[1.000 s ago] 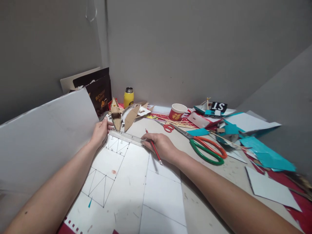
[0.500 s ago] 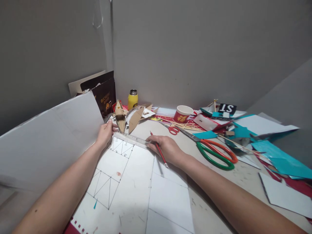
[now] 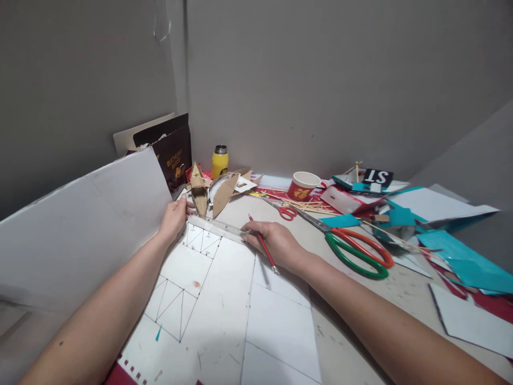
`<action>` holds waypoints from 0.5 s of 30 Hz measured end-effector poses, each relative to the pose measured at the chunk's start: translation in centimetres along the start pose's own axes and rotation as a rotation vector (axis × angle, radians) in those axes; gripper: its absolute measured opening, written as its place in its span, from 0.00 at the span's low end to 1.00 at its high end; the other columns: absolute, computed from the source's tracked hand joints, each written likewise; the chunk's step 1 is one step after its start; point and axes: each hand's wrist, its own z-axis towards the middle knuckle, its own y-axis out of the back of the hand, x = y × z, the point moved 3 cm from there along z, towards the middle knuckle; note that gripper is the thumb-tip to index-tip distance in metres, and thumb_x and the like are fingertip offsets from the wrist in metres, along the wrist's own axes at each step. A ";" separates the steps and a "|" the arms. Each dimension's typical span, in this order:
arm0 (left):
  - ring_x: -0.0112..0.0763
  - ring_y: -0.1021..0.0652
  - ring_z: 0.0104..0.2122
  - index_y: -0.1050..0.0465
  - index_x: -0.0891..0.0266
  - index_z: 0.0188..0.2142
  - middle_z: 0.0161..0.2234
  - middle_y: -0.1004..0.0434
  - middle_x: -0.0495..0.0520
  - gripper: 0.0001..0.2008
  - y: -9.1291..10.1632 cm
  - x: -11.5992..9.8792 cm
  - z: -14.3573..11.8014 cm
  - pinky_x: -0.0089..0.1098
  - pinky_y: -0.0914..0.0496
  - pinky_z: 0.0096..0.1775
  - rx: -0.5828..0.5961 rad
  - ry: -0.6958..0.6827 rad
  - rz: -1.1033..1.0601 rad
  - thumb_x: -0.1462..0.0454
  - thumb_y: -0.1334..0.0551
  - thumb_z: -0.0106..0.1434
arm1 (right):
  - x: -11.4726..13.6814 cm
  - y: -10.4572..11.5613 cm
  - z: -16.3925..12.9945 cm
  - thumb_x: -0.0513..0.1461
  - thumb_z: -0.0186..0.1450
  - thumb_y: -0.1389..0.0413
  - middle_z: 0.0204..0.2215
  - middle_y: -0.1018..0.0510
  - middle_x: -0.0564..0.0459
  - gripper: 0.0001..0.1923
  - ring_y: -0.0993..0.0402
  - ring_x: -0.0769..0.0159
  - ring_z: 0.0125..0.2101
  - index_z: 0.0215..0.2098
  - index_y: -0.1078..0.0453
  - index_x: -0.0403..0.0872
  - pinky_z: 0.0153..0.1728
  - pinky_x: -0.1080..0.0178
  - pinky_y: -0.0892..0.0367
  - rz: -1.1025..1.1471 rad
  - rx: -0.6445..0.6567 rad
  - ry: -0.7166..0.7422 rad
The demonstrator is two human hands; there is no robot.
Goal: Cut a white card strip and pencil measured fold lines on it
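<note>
A clear ruler (image 3: 220,226) lies across the top of a white sheet (image 3: 218,315) with ruled lines and triangles drawn on it. At the ruler's left end is my left hand (image 3: 175,216), its fingers closed on the end and partly hidden. My right hand (image 3: 274,243) has a red pencil (image 3: 264,248) tucked between its fingers, eraser end toward me. Its fingertips press on the right end of the ruler. A second lined white sheet (image 3: 280,331) lies beneath my right forearm. Just beyond the ruler stands a folded cardboard piece (image 3: 199,193).
Big scissors (image 3: 356,254) with green and orange handles and small red scissors (image 3: 287,213) lie right of my hand. Behind are a red paper cup (image 3: 303,188), thin wooden sticks (image 3: 306,206) and a yellow bottle (image 3: 219,162). A white board (image 3: 88,230) rises on the left; teal scraps (image 3: 465,262) cover the right.
The view has shifted slightly. Both hands keep their places on the ruler, and the pencil stays in the right hand.
</note>
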 end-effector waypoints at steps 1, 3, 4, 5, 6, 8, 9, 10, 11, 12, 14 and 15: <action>0.25 0.29 0.20 0.27 0.64 0.31 0.23 0.27 0.46 0.22 0.0 0.0 0.0 0.31 0.31 0.28 -0.002 -0.004 0.000 0.49 0.46 0.69 | 0.0 0.0 0.0 0.40 0.66 0.46 0.35 0.17 0.48 0.10 0.21 0.58 0.35 0.42 0.23 0.48 0.35 0.62 0.33 -0.001 0.001 -0.001; 0.25 0.31 0.19 0.27 0.64 0.28 0.21 0.27 0.47 0.23 0.0 -0.1 -0.1 0.30 0.34 0.27 -0.010 -0.016 -0.004 0.49 0.47 0.69 | 0.0 0.0 0.0 0.40 0.66 0.45 0.35 0.17 0.49 0.10 0.21 0.58 0.35 0.42 0.24 0.48 0.36 0.63 0.33 -0.006 0.003 -0.001; 0.25 0.32 0.18 0.27 0.64 0.27 0.20 0.27 0.48 0.24 0.0 -0.1 -0.1 0.29 0.35 0.26 -0.014 -0.023 -0.007 0.50 0.47 0.69 | 0.0 0.0 0.0 0.39 0.66 0.45 0.35 0.17 0.49 0.10 0.21 0.59 0.35 0.41 0.24 0.49 0.36 0.63 0.33 -0.010 0.004 -0.002; 0.25 0.32 0.18 0.26 0.64 0.26 0.20 0.27 0.50 0.24 0.0 -0.2 -0.1 0.29 0.36 0.25 -0.018 -0.030 -0.012 0.50 0.47 0.68 | 0.0 0.0 0.0 0.40 0.66 0.46 0.35 0.17 0.49 0.10 0.21 0.59 0.35 0.41 0.24 0.49 0.36 0.63 0.33 -0.015 0.005 -0.003; 0.25 0.33 0.18 0.26 0.64 0.25 0.20 0.26 0.51 0.25 0.0 -0.2 -0.1 0.29 0.37 0.25 -0.021 -0.034 -0.015 0.49 0.47 0.68 | 0.0 0.0 0.0 0.40 0.66 0.46 0.35 0.17 0.49 0.10 0.21 0.59 0.35 0.41 0.24 0.49 0.36 0.63 0.33 -0.021 0.007 -0.005; 0.26 0.33 0.18 0.25 0.63 0.24 0.19 0.25 0.52 0.24 0.0 -0.2 -0.1 0.29 0.39 0.24 -0.021 -0.039 -0.022 0.48 0.46 0.66 | 0.0 0.0 0.0 0.40 0.66 0.46 0.35 0.17 0.49 0.10 0.21 0.58 0.36 0.42 0.24 0.49 0.36 0.63 0.33 -0.039 0.007 -0.012; 0.27 0.33 0.18 0.25 0.63 0.24 0.19 0.25 0.53 0.24 0.0 -0.1 -0.1 0.29 0.39 0.24 -0.019 -0.040 -0.024 0.47 0.45 0.64 | 0.0 0.0 0.0 0.40 0.66 0.46 0.36 0.17 0.48 0.11 0.21 0.57 0.36 0.43 0.24 0.49 0.36 0.62 0.33 -0.049 0.006 -0.015; 0.27 0.32 0.18 0.24 0.63 0.24 0.20 0.25 0.53 0.24 0.0 -0.1 -0.1 0.29 0.40 0.24 -0.018 -0.040 -0.025 0.47 0.44 0.63 | 0.1 0.0 0.0 0.41 0.66 0.46 0.36 0.17 0.48 0.11 0.21 0.56 0.36 0.43 0.24 0.49 0.36 0.62 0.33 -0.060 0.005 -0.019; 0.27 0.32 0.18 0.24 0.63 0.24 0.20 0.25 0.53 0.24 0.0 -0.1 -0.1 0.29 0.40 0.24 -0.017 -0.041 -0.026 0.47 0.44 0.63 | 0.1 0.1 0.0 0.41 0.66 0.46 0.36 0.17 0.47 0.11 0.21 0.55 0.37 0.43 0.24 0.49 0.36 0.61 0.33 -0.070 0.004 -0.023; 0.28 0.33 0.18 0.24 0.63 0.24 0.20 0.25 0.53 0.24 0.0 0.0 -0.1 0.29 0.40 0.23 -0.017 -0.042 -0.026 0.46 0.43 0.62 | 0.1 0.1 -0.1 0.41 0.66 0.46 0.37 0.17 0.47 0.11 0.21 0.54 0.37 0.43 0.24 0.49 0.36 0.61 0.33 -0.079 0.004 -0.025; 0.27 0.33 0.18 0.24 0.63 0.24 0.20 0.25 0.53 0.24 0.0 0.0 0.0 0.29 0.41 0.24 -0.017 -0.044 -0.026 0.46 0.43 0.62 | 0.2 0.2 -0.1 0.41 0.66 0.47 0.37 0.17 0.47 0.11 0.21 0.53 0.37 0.43 0.24 0.49 0.36 0.60 0.33 -0.092 0.006 -0.027; 0.27 0.33 0.17 0.24 0.63 0.24 0.20 0.25 0.52 0.24 0.0 0.0 0.0 0.29 0.41 0.24 -0.018 -0.046 -0.025 0.46 0.43 0.62 | 0.3 0.2 -0.1 0.40 0.66 0.47 0.38 0.17 0.47 0.11 0.21 0.53 0.38 0.43 0.24 0.49 0.35 0.60 0.33 -0.095 0.007 -0.027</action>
